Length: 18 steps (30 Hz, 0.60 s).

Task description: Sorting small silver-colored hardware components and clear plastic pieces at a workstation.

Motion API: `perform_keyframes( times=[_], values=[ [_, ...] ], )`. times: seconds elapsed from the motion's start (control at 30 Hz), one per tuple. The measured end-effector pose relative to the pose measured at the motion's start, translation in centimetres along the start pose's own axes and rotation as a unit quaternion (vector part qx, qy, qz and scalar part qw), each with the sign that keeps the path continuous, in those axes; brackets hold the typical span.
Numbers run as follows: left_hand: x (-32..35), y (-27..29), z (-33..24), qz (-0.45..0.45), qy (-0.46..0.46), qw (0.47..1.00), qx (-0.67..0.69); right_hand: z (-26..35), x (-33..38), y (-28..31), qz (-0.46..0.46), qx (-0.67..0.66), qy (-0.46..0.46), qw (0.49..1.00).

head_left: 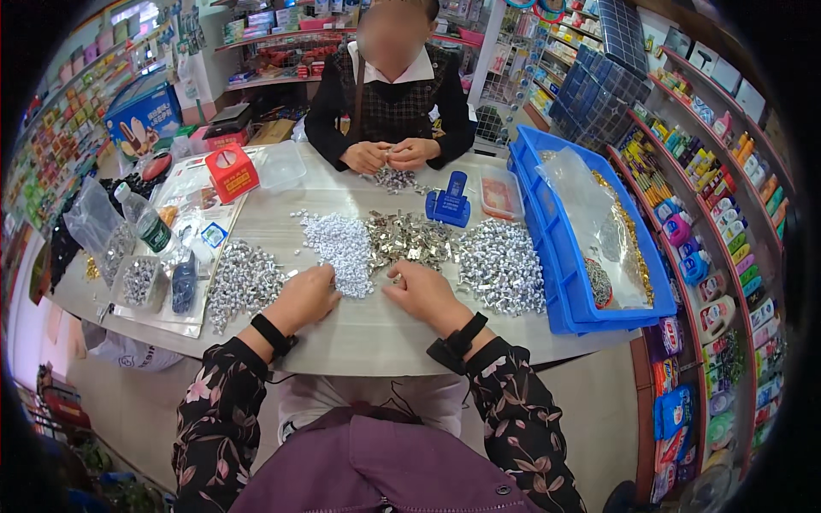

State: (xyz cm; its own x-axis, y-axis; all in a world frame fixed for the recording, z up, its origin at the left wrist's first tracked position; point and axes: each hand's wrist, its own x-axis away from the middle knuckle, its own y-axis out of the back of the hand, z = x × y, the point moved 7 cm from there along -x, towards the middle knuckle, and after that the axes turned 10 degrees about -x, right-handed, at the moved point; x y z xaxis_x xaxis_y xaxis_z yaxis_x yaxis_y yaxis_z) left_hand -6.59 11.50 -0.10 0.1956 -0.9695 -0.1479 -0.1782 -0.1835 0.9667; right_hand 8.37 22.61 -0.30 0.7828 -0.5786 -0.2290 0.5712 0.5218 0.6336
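The left hand point(310, 296) curls at heaped, rounded white pieces point(336, 242), the right hand point(423, 292) at flat, shiny metal pieces point(413, 238); whether either's curled fingers point(405, 273) pinch anything, I cannot tell. Between the 2 hands, smooth pale table point(363, 339) runs to its near edge.

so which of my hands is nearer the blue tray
Right. Your right hand is left of the blue tray, with a silvery-white pile between; your left hand is farther left, beside the white pieces.
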Motion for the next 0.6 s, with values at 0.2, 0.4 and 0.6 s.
perform_keyframes(
  times=[0.2,0.4,0.6],
  values=[
    [-0.1,-0.5,-0.2,-0.009,-0.002,1.000,0.009,0.4,-0.2,-0.4,-0.004,0.043,0.064,0.997],
    [0.3,-0.7,-0.1,-0.044,-0.020,0.999,0.009,0.0,-0.1,-0.5,0.035,0.041,0.021,0.998],
    [0.0,-0.7,0.3,-0.041,-0.004,0.999,0.016,-1.2,0.1,2.6,-0.017,-0.061,-0.042,0.997]
  ],
)
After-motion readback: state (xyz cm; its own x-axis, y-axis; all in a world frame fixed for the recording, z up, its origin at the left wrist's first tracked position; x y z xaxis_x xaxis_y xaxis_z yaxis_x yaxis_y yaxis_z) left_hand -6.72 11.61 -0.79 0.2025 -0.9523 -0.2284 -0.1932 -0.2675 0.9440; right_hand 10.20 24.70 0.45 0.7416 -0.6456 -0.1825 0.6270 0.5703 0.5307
